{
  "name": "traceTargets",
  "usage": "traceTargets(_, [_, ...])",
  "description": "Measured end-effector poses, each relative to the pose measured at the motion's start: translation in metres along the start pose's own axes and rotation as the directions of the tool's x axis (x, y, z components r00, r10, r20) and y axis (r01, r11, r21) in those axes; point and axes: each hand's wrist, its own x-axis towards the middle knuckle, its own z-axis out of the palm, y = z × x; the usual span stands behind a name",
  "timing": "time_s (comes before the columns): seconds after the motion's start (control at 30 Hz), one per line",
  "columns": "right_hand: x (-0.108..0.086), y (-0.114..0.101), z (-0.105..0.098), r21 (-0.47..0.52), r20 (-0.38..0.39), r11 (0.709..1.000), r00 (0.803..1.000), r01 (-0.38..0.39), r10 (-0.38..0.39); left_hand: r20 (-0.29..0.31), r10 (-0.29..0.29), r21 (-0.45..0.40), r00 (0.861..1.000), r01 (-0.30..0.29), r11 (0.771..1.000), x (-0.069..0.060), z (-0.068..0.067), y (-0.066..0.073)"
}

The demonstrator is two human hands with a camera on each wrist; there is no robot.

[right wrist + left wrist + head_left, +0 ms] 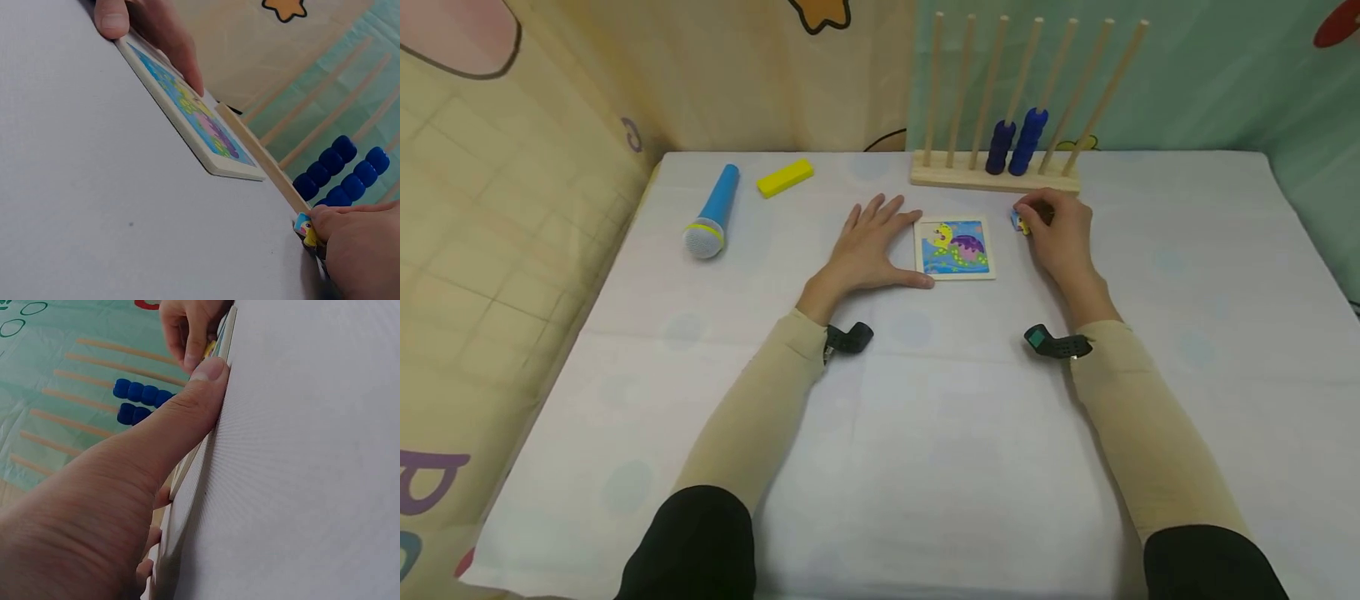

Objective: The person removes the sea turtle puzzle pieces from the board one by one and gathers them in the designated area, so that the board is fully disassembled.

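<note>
A square picture puzzle [955, 247] in a pale frame lies flat on the white cloth, showing a yellow and purple creature on blue. My left hand [867, 250] rests at its left side, fingers spread, thumb at the lower left corner; the left wrist view shows that thumb [181, 409] along the frame's edge. To the right of the frame, apart from it, my right hand [1060, 233] pinches a small blue and yellow piece [305, 229] between thumb and fingers, close to the cloth. The curled fingers hide part of the piece.
Behind the puzzle stands a wooden rack [992, 177] with upright pegs, two of them carrying dark blue beads [1028, 142]. Toward the back left lie a blue toy microphone [718, 200] and a yellow block [785, 178]. Patterned curtains hang behind the table.
</note>
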Motion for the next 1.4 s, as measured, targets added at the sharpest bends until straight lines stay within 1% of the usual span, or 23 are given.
traceTargets(0.1, [0.000, 0.000, 0.002, -0.030, -0.002, 1.000, 1.000, 0.010, -0.010, -0.004, 0.001, -0.001, 1.000, -0.001, 1.000, 0.000, 0.000, -0.001])
traceTargets(0.2, [-0.001, 0.000, 0.004, -0.071, -0.030, 0.997, 0.999, 0.026, -0.028, -0.001, 0.004, -0.004, 1.000, -0.004, 1.000, 0.000, 0.001, -0.002])
traceTargets(0.27, [-0.002, -0.002, 0.008, -0.088, -0.054, 0.994, 0.996, 0.064, -0.069, -0.001, 0.005, -0.005, 1.000, -0.005, 1.000, 0.000, 0.001, -0.002])
traceTargets(0.37, [-0.003, -0.010, 0.014, -0.080, -0.067, 0.985, 0.985, 0.152, -0.158, -0.003, 0.004, -0.005, 1.000, -0.004, 1.000, 0.000, 0.001, -0.002])
traceTargets(0.43, [-0.005, -0.017, 0.020, -0.047, -0.045, 0.977, 0.976, 0.210, -0.212, -0.004, 0.002, -0.002, 1.000, -0.002, 1.000, 0.000, 0.001, -0.002])
traceTargets(0.5, [-0.006, -0.023, 0.026, -0.006, -0.001, 0.968, 0.968, 0.251, -0.251, -0.004, 0.002, 0.001, 1.000, -0.002, 1.000, -0.001, 0.002, -0.001])
traceTargets(0.57, [-0.008, -0.028, 0.031, 0.037, 0.051, 0.961, 0.960, 0.273, -0.275, -0.002, 0.002, 0.004, 1.000, -0.002, 1.000, -0.001, 0.002, -0.001])
traceTargets(0.67, [-0.009, -0.034, 0.036, 0.087, 0.108, 0.952, 0.947, 0.293, -0.302, -0.005, 0.007, 0.010, 1.000, -0.007, 1.000, 0.000, 0.003, -0.001])
traceTargets(0.83, [-0.009, -0.038, 0.040, 0.129, 0.165, 0.934, 0.922, 0.333, -0.351, -0.012, 0.009, 0.012, 1.000, -0.009, 1.000, 0.001, 0.002, 0.000])
traceTargets(1.03, [-0.009, -0.037, 0.042, 0.128, 0.202, 0.914, 0.892, 0.385, -0.404, -0.012, 0.005, 0.011, 1.000, -0.005, 1.000, 0.001, 0.001, -0.002])
traceTargets(1.23, [-0.010, -0.038, 0.044, 0.086, 0.254, 0.912, 0.877, 0.400, -0.409, -0.013, 0.004, 0.005, 1.000, -0.004, 1.000, 0.000, 0.001, -0.001])
traceTargets(1.4, [-0.009, -0.042, 0.045, 0.089, 0.255, 0.898, 0.862, 0.430, -0.438, -0.020, 0.009, -0.004, 1.000, -0.009, 1.000, 0.000, 0.000, -0.001])
